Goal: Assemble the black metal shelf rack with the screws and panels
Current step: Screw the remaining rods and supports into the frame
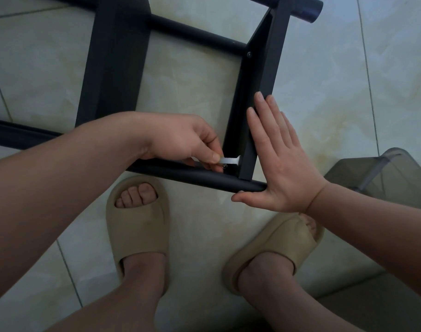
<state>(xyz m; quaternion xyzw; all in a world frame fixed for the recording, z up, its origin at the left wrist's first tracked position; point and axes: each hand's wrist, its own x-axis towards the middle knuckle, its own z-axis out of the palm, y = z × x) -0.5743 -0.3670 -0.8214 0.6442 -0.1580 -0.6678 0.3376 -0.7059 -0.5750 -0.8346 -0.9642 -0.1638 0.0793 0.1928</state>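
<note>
Grip: my left hand [180, 140] pinches the flat wrench [231, 160] at the corner screw [225, 165]. My right hand [276, 159] lies flat, fingers straight, bracing the panel [267, 75] against the rack tube [204, 176], which lies on the floor. I judge this the tightening step; next calls for short turns.

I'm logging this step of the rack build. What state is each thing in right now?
left hand: pinches the flat wrench
flat wrench: held level, tip at the end panel's foot
lower screw: just below the wrench, tightness unclear
right hand: flat, fingers straight, pressed against the end panel
end panel: stands on the near tube
upper screw: seated in the end panel
</note>
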